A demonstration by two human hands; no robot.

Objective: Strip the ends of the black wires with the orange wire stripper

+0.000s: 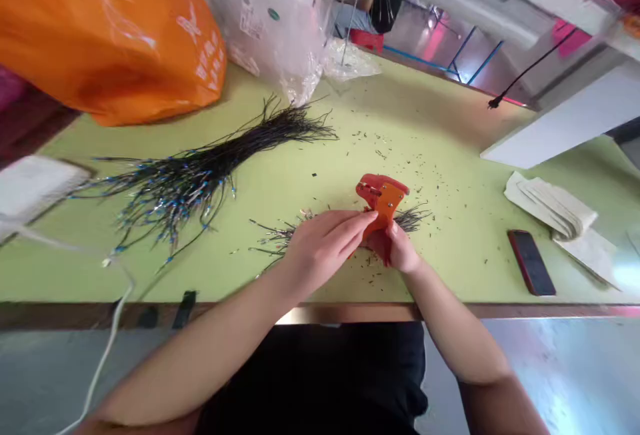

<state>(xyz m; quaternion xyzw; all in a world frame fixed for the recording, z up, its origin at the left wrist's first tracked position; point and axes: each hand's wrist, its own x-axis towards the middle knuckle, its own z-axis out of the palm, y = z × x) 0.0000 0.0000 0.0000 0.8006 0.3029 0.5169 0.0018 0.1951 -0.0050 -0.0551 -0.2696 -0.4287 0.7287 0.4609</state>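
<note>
An orange-red hand tool (387, 203), its jaws pointing up and left, is held above the green tabletop near its front edge. My right hand (400, 248) is closed round its handles. At the tool's left side is my left hand (325, 245), fingers pressed together and fingertips against the tool; whether it also holds a wire is hidden. Beneath my hands lies a small bundle of dark wires (411, 218), its other ends (277, 236) sticking out to the left. A larger bundle of black wires with blue tips (200, 172) lies further left.
Behind the large bundle stand an orange bag (115, 42) and a clear plastic bag (275, 22). A phone (531, 262) and folded cloth (555, 208) lie at right, near a white panel (565, 118). Small dark scraps dot the table (430, 115). A white cable (117, 315) hangs at left.
</note>
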